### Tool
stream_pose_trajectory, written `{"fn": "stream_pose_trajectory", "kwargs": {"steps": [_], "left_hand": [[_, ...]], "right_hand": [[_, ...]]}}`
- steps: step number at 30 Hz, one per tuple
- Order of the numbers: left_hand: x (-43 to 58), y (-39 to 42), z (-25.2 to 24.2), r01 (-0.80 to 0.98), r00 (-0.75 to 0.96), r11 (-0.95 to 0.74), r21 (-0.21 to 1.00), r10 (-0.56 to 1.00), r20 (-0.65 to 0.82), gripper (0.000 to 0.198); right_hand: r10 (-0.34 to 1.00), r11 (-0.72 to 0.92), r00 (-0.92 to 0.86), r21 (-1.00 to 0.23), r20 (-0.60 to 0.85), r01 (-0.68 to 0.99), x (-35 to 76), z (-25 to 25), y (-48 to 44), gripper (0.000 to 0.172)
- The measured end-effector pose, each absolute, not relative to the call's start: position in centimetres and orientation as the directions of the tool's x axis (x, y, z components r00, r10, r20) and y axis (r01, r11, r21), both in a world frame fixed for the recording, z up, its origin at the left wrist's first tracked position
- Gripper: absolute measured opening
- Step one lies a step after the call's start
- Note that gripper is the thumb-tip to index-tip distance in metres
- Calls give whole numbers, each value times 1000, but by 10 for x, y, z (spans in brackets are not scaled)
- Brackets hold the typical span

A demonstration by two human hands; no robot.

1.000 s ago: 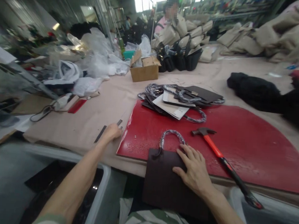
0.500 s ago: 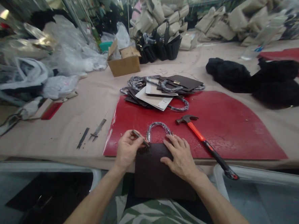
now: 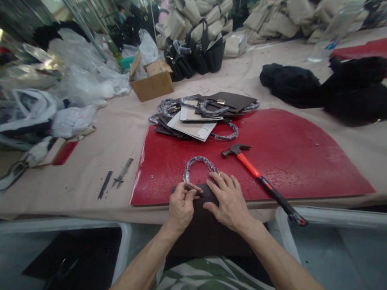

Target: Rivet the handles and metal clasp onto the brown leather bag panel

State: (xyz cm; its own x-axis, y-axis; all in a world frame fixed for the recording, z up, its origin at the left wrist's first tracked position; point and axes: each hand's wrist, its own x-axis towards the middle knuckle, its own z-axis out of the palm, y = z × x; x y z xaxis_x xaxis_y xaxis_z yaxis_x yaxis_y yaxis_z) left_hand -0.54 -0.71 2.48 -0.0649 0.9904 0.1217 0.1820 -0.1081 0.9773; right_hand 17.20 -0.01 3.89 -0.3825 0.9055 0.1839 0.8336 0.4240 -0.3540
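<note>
My left hand (image 3: 181, 205) is closed in a pinch round a slim metal tool (image 3: 194, 188), whose tip points right, close over the top edge of a dark brown bag panel (image 3: 214, 238). The tool's exact kind is too blurred to tell. With fingers spread, my right hand (image 3: 227, 199) lies flat on the panel's upper right part, its fingertips by one end of the handle. This looped handle (image 3: 201, 160), wrapped in clear plastic, stands out beyond the panel's top edge. Part of the panel hangs over the table's front edge towards my lap.
A claw hammer (image 3: 257, 177) lies on the red mat (image 3: 287, 155) to the right. Behind is a pile of bag panels (image 3: 194, 129) with wrapped handles. A caliper-like tool (image 3: 123, 173) and a black forked strip (image 3: 105, 184) lie left. Bins (image 3: 125, 246) flank my lap.
My left hand has moved right along the panel's top edge with the slim tool, which now lies flatter. My right hand stays on the panel. The camera view has shifted slightly.
</note>
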Motion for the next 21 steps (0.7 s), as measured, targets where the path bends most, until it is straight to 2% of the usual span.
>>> {"fn": "stream_pose_trajectory", "kwargs": {"steps": [7,13,16,19,21], "left_hand": [[-3,-8,21,208,-87,-135,969,984,156,14],[-3,-7,19,425,38,-343,837,931,363,12],[-4,-5,16,456,84,-416,787,900,427,14],[-3,-4,15,454,111,-449,770,886,451,15],[-2,-2,15,462,139,-470,752,876,462,14]], "right_hand": [[904,427,-384,-368,187,826,174,40,0,61],[893,451,-393,-410,221,793,175,32,0,61],[880,469,-346,-484,326,739,188,31,3,55],[899,333,-133,-456,417,825,216,41,8,42],[931,149,-29,-308,364,940,238,51,11,39]]}}
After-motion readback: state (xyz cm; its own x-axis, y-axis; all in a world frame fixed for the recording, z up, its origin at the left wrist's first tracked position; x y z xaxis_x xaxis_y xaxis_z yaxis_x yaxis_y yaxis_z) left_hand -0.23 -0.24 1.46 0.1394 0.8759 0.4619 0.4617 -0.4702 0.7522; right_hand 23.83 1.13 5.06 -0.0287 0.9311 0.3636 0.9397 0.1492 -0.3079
